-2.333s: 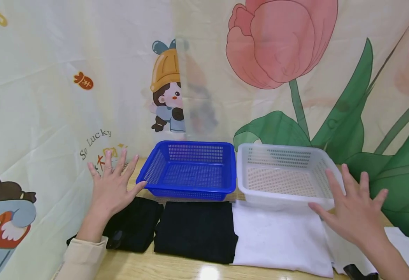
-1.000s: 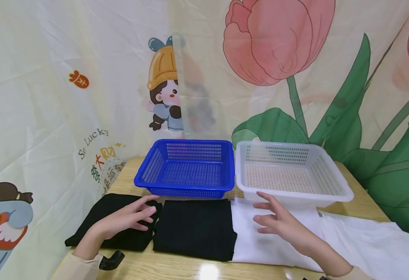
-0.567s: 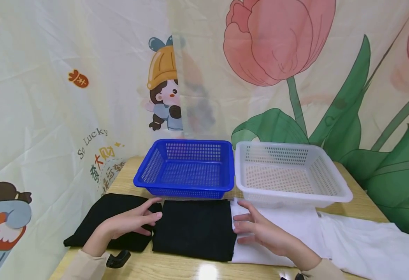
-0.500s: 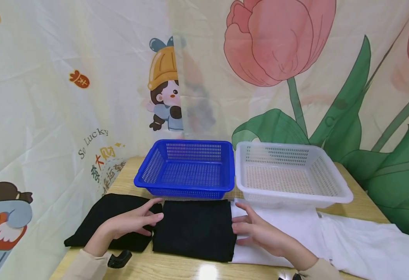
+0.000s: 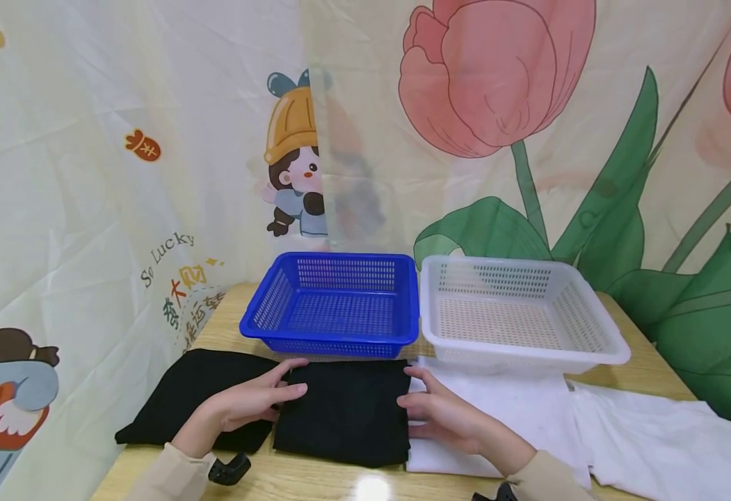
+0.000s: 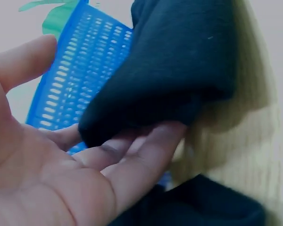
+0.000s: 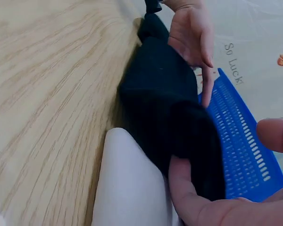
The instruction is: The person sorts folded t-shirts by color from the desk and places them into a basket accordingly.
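A folded black cloth (image 5: 346,417) lies in front of the blue basket, between my two hands. My left hand (image 5: 246,405) is at its left edge; in the left wrist view the fingers (image 6: 141,155) reach under the cloth's folded side while the thumb stands away from it. At the opposite edge is my right hand (image 5: 449,417). One of its fingers (image 7: 181,179) touches the fold in the right wrist view, its thumb held apart. Left of them lies another black cloth (image 5: 193,393), partly behind my left hand. A folded white cloth (image 5: 528,410) sits under my right hand.
Behind the cloths stand a blue perforated basket (image 5: 334,342) and a white one (image 5: 528,353), side by side, with nothing in them. A second white cloth (image 5: 665,428) lies at the far right. Printed curtains (image 5: 215,139) hang behind the wooden table (image 5: 315,480).
From raised and spread wide apart, both hands have come down and inward to the two sides of the middle black cloth. The right hand moved left; the left hand moved right. Cloths barely shift.
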Tool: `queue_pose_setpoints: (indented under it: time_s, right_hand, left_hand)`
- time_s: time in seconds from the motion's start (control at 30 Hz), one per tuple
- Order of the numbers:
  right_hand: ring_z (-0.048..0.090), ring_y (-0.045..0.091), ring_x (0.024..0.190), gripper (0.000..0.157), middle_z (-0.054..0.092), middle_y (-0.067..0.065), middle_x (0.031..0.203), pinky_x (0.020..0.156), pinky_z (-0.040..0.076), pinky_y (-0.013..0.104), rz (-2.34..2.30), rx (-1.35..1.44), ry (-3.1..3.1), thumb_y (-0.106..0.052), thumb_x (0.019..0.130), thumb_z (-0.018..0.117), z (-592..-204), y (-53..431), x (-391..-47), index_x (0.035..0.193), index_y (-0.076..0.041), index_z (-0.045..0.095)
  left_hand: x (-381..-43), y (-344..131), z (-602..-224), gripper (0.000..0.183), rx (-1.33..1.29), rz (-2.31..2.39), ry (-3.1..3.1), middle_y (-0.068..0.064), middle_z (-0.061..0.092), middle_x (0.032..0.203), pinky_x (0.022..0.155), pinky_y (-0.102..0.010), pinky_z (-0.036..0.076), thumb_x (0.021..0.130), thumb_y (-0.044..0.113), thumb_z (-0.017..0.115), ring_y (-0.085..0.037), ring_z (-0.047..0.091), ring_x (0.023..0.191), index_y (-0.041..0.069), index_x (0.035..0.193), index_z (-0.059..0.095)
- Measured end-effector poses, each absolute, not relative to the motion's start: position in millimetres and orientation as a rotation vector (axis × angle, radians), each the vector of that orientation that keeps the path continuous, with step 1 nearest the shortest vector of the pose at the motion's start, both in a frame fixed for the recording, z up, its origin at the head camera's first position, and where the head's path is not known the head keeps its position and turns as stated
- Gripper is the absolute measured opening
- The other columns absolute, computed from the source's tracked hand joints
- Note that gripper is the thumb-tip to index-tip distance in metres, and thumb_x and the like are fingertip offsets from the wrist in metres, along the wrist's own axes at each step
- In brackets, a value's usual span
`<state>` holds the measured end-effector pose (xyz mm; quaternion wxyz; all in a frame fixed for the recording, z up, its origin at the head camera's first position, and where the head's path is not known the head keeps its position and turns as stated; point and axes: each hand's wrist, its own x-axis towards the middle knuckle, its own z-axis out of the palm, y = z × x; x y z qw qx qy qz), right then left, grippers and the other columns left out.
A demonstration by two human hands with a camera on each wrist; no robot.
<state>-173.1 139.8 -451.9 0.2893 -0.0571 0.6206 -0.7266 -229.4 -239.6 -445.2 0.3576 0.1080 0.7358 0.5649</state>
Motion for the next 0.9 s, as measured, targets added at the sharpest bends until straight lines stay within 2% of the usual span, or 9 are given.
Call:
queue_pose_setpoints:
  time_s: [0.13,0.3,0.37,0.47,0.6,0.7,0.8,0.9]
  right_hand:
    - [0.062,0.038,0.129,0.088,0.053,0.03,0.146,0.107,0.053,0.056,-1.932,-0.152,1.673,-0.015,0.1,0.066,-456.2,130.4,-175.9,0.166,-0.006,0.008]
    - [0.057,0.037,0.134,0.086,0.039,0.032,0.157,0.11,0.048,0.055,-1.904,-0.151,1.741,-0.013,0.098,0.068,-457.7,119.4,-179.1,0.166,-0.005,0.017]
    - [0.055,0.036,0.136,0.086,0.04,0.03,0.159,0.112,0.046,0.055,-1.895,-0.155,1.778,-0.012,0.097,0.069,-457.9,115.1,-180.2,0.166,-0.005,0.02]
    - [0.057,0.036,0.133,0.087,0.045,0.028,0.156,0.108,0.051,0.053,-1.901,-0.161,1.786,-0.009,0.095,0.071,-459.3,110.2,-182.0,0.166,-0.006,0.02]
    - [0.063,0.037,0.126,0.088,0.046,0.029,0.154,0.098,0.059,0.051,-1.906,-0.154,1.789,-0.005,0.094,0.073,-465.5,106.1,-183.6,0.166,-0.009,0.022]
    - [0.062,0.037,0.126,0.086,0.044,0.029,0.154,0.097,0.059,0.049,-1.878,-0.166,1.862,-0.003,0.093,0.075,-471.2,104.3,-183.0,0.165,-0.011,0.028]
    - [0.059,0.038,0.129,0.085,0.046,0.027,0.153,0.1,0.057,0.05,-1.853,-0.198,1.927,-0.002,0.092,0.076,-472.5,102.9,-181.2,0.164,-0.013,0.033]
    - [0.057,0.037,0.132,0.084,0.046,0.024,0.155,0.105,0.053,0.05,-1.843,-0.237,1.96,-0.002,0.092,0.076,-468.2,103.1,-179.6,0.164,-0.015,0.034]
  left_hand:
    - [-229.9,-240.0,-451.8,0.077,0.312,1.516,1.832,-0.03,0.039,0.158,0.102,-0.053,0.057,0.11,0.025,0.06,-0.035,0.063,0.129,0.015,0.169,0.012]
    - [-229.6,-240.7,-454.8,0.079,0.347,1.514,1.835,-0.029,0.043,0.149,0.098,-0.048,0.059,0.107,0.019,0.067,-0.034,0.068,0.121,0.016,0.169,0.017]
    - [-229.4,-240.2,-455.9,0.079,0.355,1.504,1.844,-0.027,0.044,0.144,0.097,-0.046,0.059,0.106,0.019,0.068,-0.033,0.069,0.119,0.017,0.169,0.02]
    - [-229.6,-239.3,-458.5,0.079,0.36,1.503,1.85,-0.025,0.044,0.143,0.096,-0.045,0.06,0.105,0.019,0.069,-0.033,0.069,0.119,0.017,0.168,0.022]
    - [-230.2,-237.3,-462.3,0.078,0.357,1.526,1.848,-0.026,0.037,0.154,0.096,-0.046,0.06,0.105,0.018,0.07,-0.033,0.069,0.12,0.017,0.168,0.023]
    - [-229.5,-235.6,-464.2,0.077,0.351,1.548,1.849,-0.027,0.033,0.157,0.094,-0.045,0.06,0.104,0.018,0.07,-0.034,0.069,0.118,0.017,0.167,0.026]
    - [-227.0,-235.4,-460.6,0.075,0.364,1.555,1.867,-0.026,0.037,0.154,0.091,-0.044,0.061,0.104,0.016,0.07,-0.033,0.07,0.114,0.016,0.166,0.028]
    - [-224.3,-235.8,-450.8,0.073,0.402,1.531,1.919,-0.024,0.047,0.142,0.084,-0.039,0.06,0.104,0.016,0.071,-0.032,0.069,0.108,0.016,0.165,0.031]
